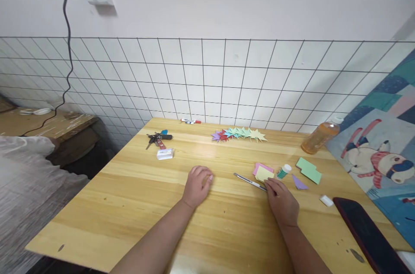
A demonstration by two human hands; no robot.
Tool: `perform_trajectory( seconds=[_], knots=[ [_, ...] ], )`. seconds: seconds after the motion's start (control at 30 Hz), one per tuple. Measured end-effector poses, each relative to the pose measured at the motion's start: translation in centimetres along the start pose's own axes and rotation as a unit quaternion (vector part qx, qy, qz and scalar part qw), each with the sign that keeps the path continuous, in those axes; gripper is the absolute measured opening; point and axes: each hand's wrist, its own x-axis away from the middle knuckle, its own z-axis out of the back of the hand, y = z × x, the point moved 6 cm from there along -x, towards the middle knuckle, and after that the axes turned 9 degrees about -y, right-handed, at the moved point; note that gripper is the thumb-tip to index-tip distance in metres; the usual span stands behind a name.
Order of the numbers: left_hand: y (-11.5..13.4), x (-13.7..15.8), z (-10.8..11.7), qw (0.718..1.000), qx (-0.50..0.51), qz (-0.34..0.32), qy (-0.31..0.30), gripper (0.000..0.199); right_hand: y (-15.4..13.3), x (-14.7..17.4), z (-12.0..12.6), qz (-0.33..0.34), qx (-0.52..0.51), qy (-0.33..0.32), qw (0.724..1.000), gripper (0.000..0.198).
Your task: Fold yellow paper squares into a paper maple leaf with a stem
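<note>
The near end of the slim grey cutter (248, 180) disappears behind the right hand (282, 202), whose fingertips reach the yellow paper (265, 173) just beyond the cutter; whether they pinch anything I cannot tell. The yellow paper partly covers pink paper (258, 167). Left of the cutter, well apart from the right, the left hand (197, 186) rests loosely curled on the surface (129, 198), its palm hidden, so its grip is unclear. Beyond the cutter, paper stars (240, 133) overlap too much to count. To its right are one small bottle (284, 171), two green sheets (309, 171), one purple piece (298, 182), one eraser (326, 200) and one phone (366, 230), cut off below.
</note>
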Motion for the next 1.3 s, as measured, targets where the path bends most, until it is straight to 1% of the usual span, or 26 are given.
perform_trajectory(
  seconds=[0.13, 0.2, 0.3, 0.47, 0.63, 0.87, 0.93, 1.0, 1.07, 1.1, 1.13, 1.17, 1.2, 1.23, 1.27, 1.3],
  knots=[
    [1.9, 0.9, -0.6, 0.997, 0.014, -0.060, -0.054, 0.022, 0.2, 0.0, -0.2, -0.007, -0.003, 0.000, 1.000, 0.031],
    [2.3, 1.0, -0.8, 0.995, 0.016, -0.072, -0.071, 0.024, 0.4, -0.1, -0.4, -0.004, -0.008, -0.001, 1.000, 0.031],
    [2.2, 0.9, -0.9, 0.995, 0.016, -0.065, -0.073, 0.025, 0.6, -0.3, -0.5, 0.009, -0.021, 0.000, 1.000, 0.030],
    [1.4, 0.6, -0.7, 0.998, 0.012, -0.032, -0.055, 0.027, 0.7, -0.6, -0.7, 0.035, -0.043, 0.001, 0.998, 0.030],
    [1.4, 0.5, -0.5, 0.998, 0.013, -0.028, -0.049, 0.024, 0.5, -0.6, -0.7, 0.053, -0.058, 0.012, 0.997, 0.029],
    [1.5, 0.3, -0.2, 0.998, 0.038, -0.028, -0.043, 0.025, 0.9, -0.7, 0.0, 0.069, -0.061, 0.067, 0.993, 0.024],
    [1.4, 0.3, -0.2, 0.996, 0.061, -0.037, -0.049, 0.026, 0.4, -0.4, 0.5, 0.102, -0.062, 0.100, 0.988, 0.022],
    [1.5, 0.4, -0.5, 0.991, 0.103, -0.059, -0.066, 0.026, -1.0, 0.4, 0.9, 0.159, -0.063, 0.130, 0.977, 0.020],
    [1.5, 0.6, -1.2, 0.976, 0.181, -0.072, -0.095, 0.031, -3.1, 1.8, 1.0, 0.216, -0.076, 0.137, 0.964, 0.018],
    [1.4, 0.7, -1.7, 0.960, 0.249, -0.057, -0.116, 0.037, -4.5, 2.6, 0.9, 0.245, -0.088, 0.133, 0.956, 0.016],
    [1.3, 0.8, -2.4, 0.937, 0.319, -0.034, -0.139, 0.045, -6.0, 3.3, 0.9, 0.272, -0.104, 0.125, 0.949, 0.015],
    [1.2, 0.8, -3.1, 0.900, 0.406, 0.006, -0.156, 0.055, -7.5, 3.9, 0.8, 0.294, -0.116, 0.106, 0.943, 0.015],
    [1.2, 1.0, -4.1, 0.846, 0.496, 0.055, -0.190, 0.066, -9.0, 4.5, 0.7, 0.319, -0.127, 0.091, 0.935, 0.016],
    [1.4, 1.0, -4.6, 0.830, 0.514, 0.065, -0.207, 0.070, -10.5, 4.9, 0.7, 0.351, -0.136, 0.073, 0.924, 0.017],
    [1.7, 0.9, -5.0, 0.820, 0.526, 0.072, -0.215, 0.066, -11.8, 5.2, 0.6, 0.375, -0.143, 0.052, 0.914, 0.019],
    [1.7, 0.8, -5.3, 0.798, 0.555, 0.098, -0.215, 0.059, -13.0, 5.3, 0.6, 0.399, -0.145, 0.035, 0.905, 0.022]
  ],
)
